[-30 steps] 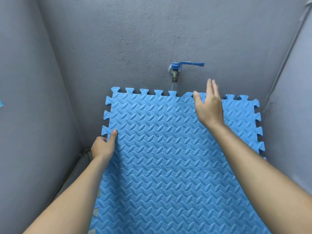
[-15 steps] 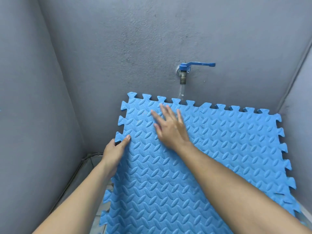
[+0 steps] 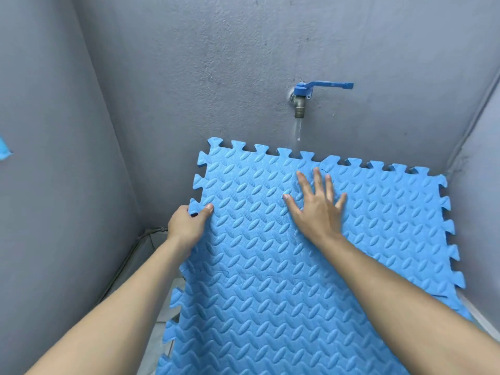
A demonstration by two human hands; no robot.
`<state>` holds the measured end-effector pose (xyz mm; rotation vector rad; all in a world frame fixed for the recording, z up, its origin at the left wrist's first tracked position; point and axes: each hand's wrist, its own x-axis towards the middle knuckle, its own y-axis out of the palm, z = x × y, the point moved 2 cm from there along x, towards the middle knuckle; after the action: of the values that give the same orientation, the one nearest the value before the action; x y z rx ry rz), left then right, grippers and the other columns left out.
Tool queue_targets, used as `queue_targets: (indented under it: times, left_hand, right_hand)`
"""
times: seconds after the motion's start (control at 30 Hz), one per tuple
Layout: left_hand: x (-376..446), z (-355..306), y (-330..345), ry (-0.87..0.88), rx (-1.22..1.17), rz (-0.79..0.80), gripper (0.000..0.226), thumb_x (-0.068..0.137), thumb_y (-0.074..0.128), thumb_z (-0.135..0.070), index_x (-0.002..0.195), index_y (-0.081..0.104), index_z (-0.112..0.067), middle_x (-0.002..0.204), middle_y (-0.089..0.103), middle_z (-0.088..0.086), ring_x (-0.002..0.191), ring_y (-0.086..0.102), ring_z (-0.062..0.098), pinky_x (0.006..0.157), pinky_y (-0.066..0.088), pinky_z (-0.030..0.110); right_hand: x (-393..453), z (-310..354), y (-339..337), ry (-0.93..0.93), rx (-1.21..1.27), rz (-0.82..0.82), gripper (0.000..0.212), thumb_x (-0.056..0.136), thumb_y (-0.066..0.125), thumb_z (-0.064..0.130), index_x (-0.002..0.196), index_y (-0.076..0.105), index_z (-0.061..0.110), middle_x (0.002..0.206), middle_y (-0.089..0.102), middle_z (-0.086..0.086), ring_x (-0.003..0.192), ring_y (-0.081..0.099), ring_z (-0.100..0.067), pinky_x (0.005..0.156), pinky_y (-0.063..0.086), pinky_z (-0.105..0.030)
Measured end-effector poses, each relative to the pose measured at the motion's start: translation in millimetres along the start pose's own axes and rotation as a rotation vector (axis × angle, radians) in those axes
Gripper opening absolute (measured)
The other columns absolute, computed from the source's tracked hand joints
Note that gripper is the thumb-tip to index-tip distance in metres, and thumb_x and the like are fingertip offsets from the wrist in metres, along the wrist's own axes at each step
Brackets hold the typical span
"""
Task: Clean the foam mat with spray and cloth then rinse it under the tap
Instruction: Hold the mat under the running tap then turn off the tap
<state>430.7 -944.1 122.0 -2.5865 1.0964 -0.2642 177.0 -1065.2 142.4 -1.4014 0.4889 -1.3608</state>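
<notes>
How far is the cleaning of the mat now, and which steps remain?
No spray bottle or cloth is in view, so the wiping step appears over, though that cannot be confirmed. Rinsing is in hand: water runs from the tap onto the top edge of the foam mat. The left hand grips the mat's left edge and the right hand presses flat on it. Left: rinsing the lower part and closing the tap.

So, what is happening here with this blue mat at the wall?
A person is rinsing a blue foam mat under a tap on the grey wall. The left hand grips the mat's left edge, and the right hand lies flat with spread fingers on its top part. A thin stream of water falls from the tap toward the mat's upper edge.
</notes>
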Motion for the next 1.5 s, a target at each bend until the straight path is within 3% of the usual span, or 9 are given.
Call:
queue_targets:
  times: [0.07,0.23,0.5,0.67,0.83,1.03,1.2,1.33,1.5]
  left_hand:
    - [2.9,-3.7,1.4,-0.016,0.038,0.013,0.045,0.086,0.061,-0.048,0.094,0.065,-0.004,0.08,0.063,0.008,0.079,0.062,0.033,0.065,0.046,0.035]
    - [-6.2,-11.3,6.8,-0.067,-0.063,-0.008,0.038,0.088,0.062,-0.042,0.093,0.059,-0.004,0.076,0.052,0.003,0.064,0.046,0.021,0.057,0.038,0.027]
    - [2.6,-34.7,-18.5,0.145,-0.084,-0.169,0.04,0.088,0.06,-0.044,0.094,0.053,-0.005,0.072,0.045,-0.002,0.061,0.042,0.017,0.057,0.035,0.029]
    - [2.9,-15.1,-23.8,0.103,0.075,-0.081,0.11,0.053,0.076,-0.073,0.118,0.051,0.012,0.116,0.055,0.034,0.109,0.053,0.045,0.084,0.05,0.052]
    - [2.8,-12.3,-20.0,0.021,0.223,-0.146,0.114,0.048,0.08,-0.067,0.13,0.036,0.0,0.127,0.052,0.016,0.118,0.05,0.035,0.099,0.041,0.053]
    - [-3.2,-19.7,-26.8,0.05,0.439,-0.24,0.106,0.051,0.072,-0.075,0.122,0.043,-0.001,0.122,0.056,0.017,0.116,0.052,0.039,0.094,0.041,0.054]
    - [-11.7,-23.3,-13.3,0.152,0.539,-0.155,0.105,0.08,0.064,-0.059,0.152,-0.003,-0.023,0.135,0.035,0.025,0.126,0.036,0.04,0.1,0.035,0.051]
    - [-17.0,-19.1,-11.4,0.263,0.663,-0.129,0.077,0.09,0.047,-0.06,0.147,-0.004,-0.05,0.122,0.034,0.023,0.106,0.043,0.04,0.089,0.04,0.05]
    - [-16.2,-16.2,-18.9,0.321,0.7,-0.077,0.074,0.089,0.04,-0.065,0.147,-0.003,-0.05,0.115,0.033,0.019,0.075,0.049,0.035,0.071,0.045,0.043]
  right_hand:
    - [-33.0,-7.6,9.4,-0.045,-0.061,0.037,0.069,0.093,0.028,0.066,0.154,0.009,0.04,0.165,-0.001,-0.006,0.15,-0.001,-0.035,0.113,0.009,-0.069]
    - [-116.3,-5.7,37.3,-0.986,-0.3,0.205,0.065,0.091,0.039,0.061,0.15,0.03,0.037,0.161,0.023,-0.003,0.146,0.027,-0.031,0.102,0.021,-0.079]
    - [-37.7,-134.0,-28.6,0.305,-0.026,0.041,0.072,0.093,0.018,0.068,0.156,0.005,0.034,0.164,-0.001,-0.013,0.15,0.0,-0.034,0.115,0.007,-0.066]
    - [-156.0,-77.7,44.6,-0.266,-0.182,0.182,0.082,0.095,0.017,0.068,0.157,0.004,0.015,0.163,-0.004,-0.014,0.148,-0.01,-0.039,0.115,0.018,-0.063]
    - [-154.3,-12.4,55.7,-1.239,-0.299,0.284,0.062,0.096,0.033,0.059,0.153,0.022,0.035,0.163,0.018,0.002,0.15,0.016,-0.028,0.114,0.011,-0.067]
    - [-30.0,-59.4,9.9,-0.055,-0.198,0.081,0.075,0.091,0.012,0.075,0.153,-0.012,0.039,0.162,-0.018,-0.003,0.148,-0.012,-0.034,0.111,-0.01,-0.069]
    - [-152.9,-28.1,57.2,-0.724,-0.234,0.128,0.075,0.095,0.029,0.064,0.155,0.021,0.02,0.162,0.017,-0.012,0.15,0.01,-0.033,0.105,0.024,-0.074]
    - [-245.7,-5.6,83.0,-1.494,-0.339,0.334,0.066,0.093,0.036,0.064,0.151,0.028,0.035,0.162,0.023,-0.001,0.149,0.02,-0.026,0.113,0.003,-0.07]
    - [-123.6,-9.9,53.0,-0.84,-0.298,0.126,0.073,0.091,0.035,0.071,0.154,0.02,0.037,0.162,0.021,0.0,0.147,0.021,-0.034,0.104,0.021,-0.076]
